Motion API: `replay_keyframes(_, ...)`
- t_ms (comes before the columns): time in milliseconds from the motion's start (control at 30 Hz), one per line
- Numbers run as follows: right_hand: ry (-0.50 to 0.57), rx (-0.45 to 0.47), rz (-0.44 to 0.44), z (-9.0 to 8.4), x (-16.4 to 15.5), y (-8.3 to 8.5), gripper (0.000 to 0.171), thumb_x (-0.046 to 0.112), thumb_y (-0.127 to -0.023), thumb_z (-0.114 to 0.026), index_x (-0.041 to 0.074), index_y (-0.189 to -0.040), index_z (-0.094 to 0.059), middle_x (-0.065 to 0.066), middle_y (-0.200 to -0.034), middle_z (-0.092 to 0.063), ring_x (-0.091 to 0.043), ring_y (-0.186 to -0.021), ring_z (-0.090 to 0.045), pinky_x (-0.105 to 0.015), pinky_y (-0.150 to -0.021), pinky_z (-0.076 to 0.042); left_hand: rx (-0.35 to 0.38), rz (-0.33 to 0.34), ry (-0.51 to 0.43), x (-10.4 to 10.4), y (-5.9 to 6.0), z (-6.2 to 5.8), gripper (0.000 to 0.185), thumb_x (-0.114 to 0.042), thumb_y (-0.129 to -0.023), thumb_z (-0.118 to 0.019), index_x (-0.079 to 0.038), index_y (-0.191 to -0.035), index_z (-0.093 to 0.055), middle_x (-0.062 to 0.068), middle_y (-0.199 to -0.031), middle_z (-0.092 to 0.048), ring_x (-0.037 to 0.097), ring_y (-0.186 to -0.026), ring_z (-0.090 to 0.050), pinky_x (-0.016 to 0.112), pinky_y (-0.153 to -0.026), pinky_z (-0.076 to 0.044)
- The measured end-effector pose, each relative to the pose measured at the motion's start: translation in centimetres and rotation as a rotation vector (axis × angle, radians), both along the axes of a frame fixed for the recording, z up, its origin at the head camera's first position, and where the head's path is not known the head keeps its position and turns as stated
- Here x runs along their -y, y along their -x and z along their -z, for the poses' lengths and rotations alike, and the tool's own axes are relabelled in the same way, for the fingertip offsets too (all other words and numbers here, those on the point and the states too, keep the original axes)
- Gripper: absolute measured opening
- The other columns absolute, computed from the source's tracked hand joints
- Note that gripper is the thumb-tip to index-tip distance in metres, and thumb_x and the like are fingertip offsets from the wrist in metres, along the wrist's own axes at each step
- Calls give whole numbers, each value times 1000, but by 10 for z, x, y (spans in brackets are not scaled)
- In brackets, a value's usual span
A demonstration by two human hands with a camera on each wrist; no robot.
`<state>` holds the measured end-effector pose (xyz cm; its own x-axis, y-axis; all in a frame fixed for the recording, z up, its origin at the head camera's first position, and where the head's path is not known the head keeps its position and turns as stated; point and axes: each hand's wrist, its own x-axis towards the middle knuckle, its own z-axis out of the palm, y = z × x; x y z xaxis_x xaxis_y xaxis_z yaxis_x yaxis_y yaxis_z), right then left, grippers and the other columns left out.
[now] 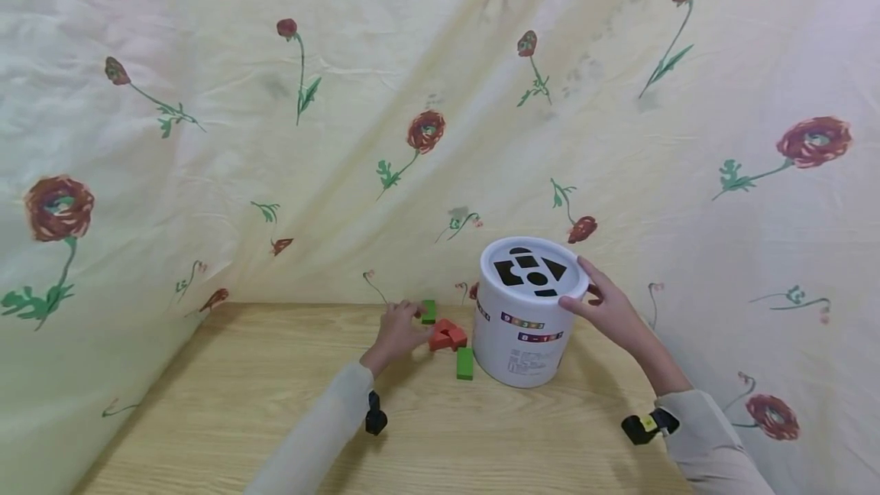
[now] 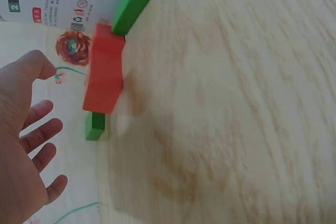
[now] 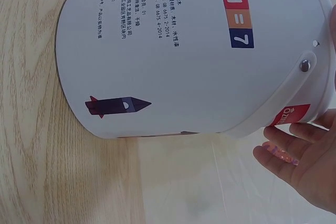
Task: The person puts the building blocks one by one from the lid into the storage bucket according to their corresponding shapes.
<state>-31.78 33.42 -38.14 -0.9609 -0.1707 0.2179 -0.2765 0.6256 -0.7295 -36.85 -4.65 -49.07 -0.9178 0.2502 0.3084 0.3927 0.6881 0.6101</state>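
Note:
A white cylindrical shape-sorter bucket [image 1: 520, 342] stands upright on the wooden table; its lid [image 1: 512, 290] has several dark shaped holes. My right hand [image 1: 612, 312] holds the bucket at the right of its rim, thumb toward the front, fingers round the side. In the right wrist view, the fingers [image 3: 286, 142] touch the side near the lid. My left hand [image 1: 399, 333] hovers just left of the red blocks [image 1: 447, 334], its fingers relaxed and apart from them in the left wrist view. One green block [image 1: 464, 363] lies in front, another green block [image 1: 429, 312] behind.
The wooden table [image 1: 275, 380] meets a cream flower-printed cloth [image 1: 330, 174] at the back and sides. A white handle [image 3: 278, 98] is fixed to the bucket's side. A black wrist camera [image 1: 375, 415] is worn on the left arm, another wrist camera [image 1: 642, 428] on the right.

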Motion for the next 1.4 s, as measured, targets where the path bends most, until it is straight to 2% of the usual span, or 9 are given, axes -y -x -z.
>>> replay_keyframes(200, -7, 3, 4, 0, 0, 0, 97, 41, -97, -69, 13, -165, -7, -24, -168, -18, -57, -145, -30, -71, -111, -31, 58, 81, -3, 4, 0, 7, 40, -19, -85, -78, -3, -120, -69, 14, -129, -66, 38, -123, -46, 62, -103, -35)
replay_keyframes(333, -8, 4, 6, -1, 0, 0, 97, 41, -96, -69, 13, -165, -7, -24, -168, -18, -57, -145, -30, -71, -111, -31, 87, 136, 4, 4, -1, 11, 40, -16, -86, -77, -4, -123, -69, 13, -132, -65, 36, -122, -47, 61, -103, -36)
replay_keyframes(533, -2, 7, 1, 1, 0, 0, 97, 41, -96, -69, 14, -165, -6, -23, -168, -17, -57, -145, -30, -71, -111, -31, 71, 153, 105, 3, -1, 13, 43, -18, -86, -80, -5, -126, -68, 9, -122, -70, 26, -108, -49, 50, -95, -39)
replay_keyframes(800, 3, 4, 4, 0, 0, 1, 96, 43, -96, -68, 15, -165, -7, -23, -168, -19, -57, -145, -30, -72, -110, -32, 64, 145, 181, 0, -7, 5, 47, -24, -82, -85, -9, -123, -70, 4, -102, -70, 20, -97, -47, 42, -88, -36)
replay_keyframes(933, 6, 3, 3, 1, 0, 2, 96, 44, -96, -68, 16, -165, -7, -22, -168, -19, -57, -145, -29, -72, -111, -31, 56, 132, 192, -3, -7, 5, 46, -27, -82, -85, -8, -122, -70, 4, -97, -69, 18, -93, -47, 42, -88, -35)
replay_keyframes(1067, 8, 3, 3, 1, 0, 3, 96, 44, -96, -68, 15, -165, -7, -22, -168, -18, -57, -146, -28, -73, -111, -30, 32, 88, 213, -7, -7, 8, 46, -29, -81, -85, -7, -120, -71, 3, -93, -68, 18, -90, -46, 42, -86, -35)
replay_keyframes(1267, 13, 9, 2, 0, 0, 1, 98, 42, -96, -70, 14, -165, -7, -23, -168, -17, -57, -146, -29, -71, -112, -29, -23, -9, 253, -13, -10, 13, 35, -33, -80, -84, -8, -100, -72, 2, -90, -67, 20, -87, -45, 43, -83, -34)
replay_keyframes(1400, 9, 11, 5, 0, 0, 1, 98, 42, -96, -70, 15, -165, -6, -23, -168, -17, -57, -146, -29, -71, -112, -29, -72, -49, 251, -16, -11, 18, 32, -34, -79, -85, -8, -91, -69, 2, -86, -63, 20, -84, -43, 42, -81, -32)
